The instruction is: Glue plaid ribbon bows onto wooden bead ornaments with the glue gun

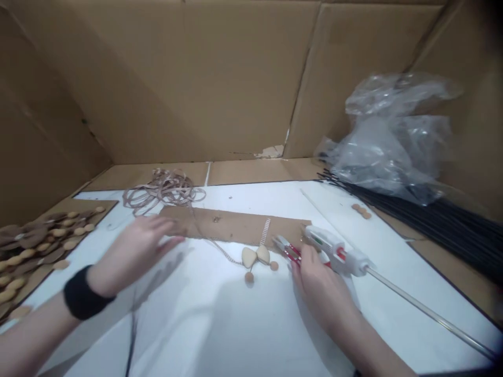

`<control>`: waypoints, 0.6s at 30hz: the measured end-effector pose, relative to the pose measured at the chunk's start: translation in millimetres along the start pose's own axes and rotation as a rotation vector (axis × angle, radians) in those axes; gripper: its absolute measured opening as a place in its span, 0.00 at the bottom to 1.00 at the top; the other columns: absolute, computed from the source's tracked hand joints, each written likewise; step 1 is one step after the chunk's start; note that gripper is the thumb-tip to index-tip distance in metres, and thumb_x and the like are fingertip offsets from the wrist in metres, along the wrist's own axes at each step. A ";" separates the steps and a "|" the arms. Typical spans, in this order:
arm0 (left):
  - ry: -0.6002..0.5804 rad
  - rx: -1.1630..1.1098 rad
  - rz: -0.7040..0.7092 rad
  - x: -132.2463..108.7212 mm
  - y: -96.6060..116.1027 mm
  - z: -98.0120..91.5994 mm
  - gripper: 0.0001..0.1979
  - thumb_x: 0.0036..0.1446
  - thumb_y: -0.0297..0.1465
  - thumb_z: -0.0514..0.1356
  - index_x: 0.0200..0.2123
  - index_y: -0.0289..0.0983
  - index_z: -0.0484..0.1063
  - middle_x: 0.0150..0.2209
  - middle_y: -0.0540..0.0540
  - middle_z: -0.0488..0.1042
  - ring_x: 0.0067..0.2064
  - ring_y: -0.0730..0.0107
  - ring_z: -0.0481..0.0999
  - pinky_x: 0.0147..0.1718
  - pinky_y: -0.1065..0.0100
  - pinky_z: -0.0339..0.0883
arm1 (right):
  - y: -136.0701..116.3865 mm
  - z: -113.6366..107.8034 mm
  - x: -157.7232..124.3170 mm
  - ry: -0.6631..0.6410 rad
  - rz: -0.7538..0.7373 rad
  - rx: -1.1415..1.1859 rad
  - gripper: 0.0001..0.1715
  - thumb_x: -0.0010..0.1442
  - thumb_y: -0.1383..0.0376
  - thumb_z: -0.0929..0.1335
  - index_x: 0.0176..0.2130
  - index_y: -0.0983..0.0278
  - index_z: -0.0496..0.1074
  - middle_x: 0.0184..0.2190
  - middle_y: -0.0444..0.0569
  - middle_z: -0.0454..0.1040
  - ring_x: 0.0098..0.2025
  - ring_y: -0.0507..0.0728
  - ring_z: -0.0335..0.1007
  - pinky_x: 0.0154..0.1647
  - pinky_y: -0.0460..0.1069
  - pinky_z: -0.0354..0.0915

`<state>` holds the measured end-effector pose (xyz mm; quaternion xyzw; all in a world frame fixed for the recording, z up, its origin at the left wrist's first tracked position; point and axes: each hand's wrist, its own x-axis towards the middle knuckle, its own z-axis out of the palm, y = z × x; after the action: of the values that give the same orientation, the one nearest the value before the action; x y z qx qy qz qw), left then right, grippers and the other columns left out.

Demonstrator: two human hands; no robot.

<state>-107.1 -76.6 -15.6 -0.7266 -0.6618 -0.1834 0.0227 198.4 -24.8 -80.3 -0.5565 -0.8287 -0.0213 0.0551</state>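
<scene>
My left hand (143, 246), with a black band at the wrist, reaches over the left end of a brown cardboard strip (231, 226). Its fingers are stretched out and slightly blurred, the thumb apart, and I see nothing held. My right hand (316, 272) is closed around red-handled snips (290, 251), whose metal jaws point left. Between the hands lies a beige bow (255, 256) with two small round brown pieces hanging below it. A checked ribbon (265, 231) crosses the strip above the bow; another length runs left. A white glue gun (334, 248) lies beside my right hand.
Tangled ribbon (167, 188) sits at the back left. Brown bows and beige pieces (43, 241) cover cardboard at far left. On the right are black rods (424, 214), a clear plastic bag (393, 136) and a glue stick (428, 311) behind the gun. Cardboard walls (196, 78) surround the table.
</scene>
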 end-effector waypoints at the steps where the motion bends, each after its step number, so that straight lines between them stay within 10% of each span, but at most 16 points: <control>1: -0.091 0.037 0.188 5.9 17.8 13.2 0.12 0.55 0.38 0.54 0.40 0.40 0.70 0.43 0.43 0.73 0.45 0.57 0.69 0.44 0.60 0.57 | -0.1 -0.2 0.0 0.042 -0.013 -0.019 0.04 0.59 0.71 0.58 0.32 0.64 0.58 0.28 0.50 0.69 0.22 0.56 0.69 0.16 0.47 0.50; 4: -0.282 0.032 0.530 19.4 65.0 51.5 0.19 0.56 0.36 0.54 0.51 0.39 0.62 0.48 0.41 0.69 0.47 0.56 0.67 0.43 0.59 0.59 | -2.4 -3.8 1.6 0.088 -0.005 -0.061 0.04 0.60 0.71 0.57 0.33 0.65 0.58 0.30 0.51 0.67 0.22 0.54 0.68 0.16 0.47 0.51; 7: -0.323 0.043 0.587 27.0 90.9 74.9 0.17 0.56 0.32 0.53 0.49 0.37 0.63 0.39 0.40 0.71 0.41 0.56 0.68 0.40 0.57 0.60 | -8.0 -10.7 7.7 0.006 0.048 -0.082 0.05 0.61 0.70 0.56 0.36 0.66 0.59 0.33 0.51 0.67 0.22 0.53 0.69 0.15 0.47 0.54; 18: -0.222 -0.521 0.061 37.5 72.9 69.9 0.10 0.56 0.34 0.51 0.35 0.35 0.68 0.29 0.47 0.71 0.30 0.67 0.70 0.29 0.67 0.64 | -17.8 -6.4 27.0 -0.158 0.118 -0.078 0.09 0.59 0.64 0.61 0.39 0.67 0.65 0.36 0.56 0.69 0.28 0.59 0.73 0.22 0.49 0.64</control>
<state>-17.8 -30.6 -54.3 -0.7430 -0.5688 -0.2659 -0.2318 172.2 -7.3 -70.4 -0.6062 -0.7947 -0.0062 -0.0311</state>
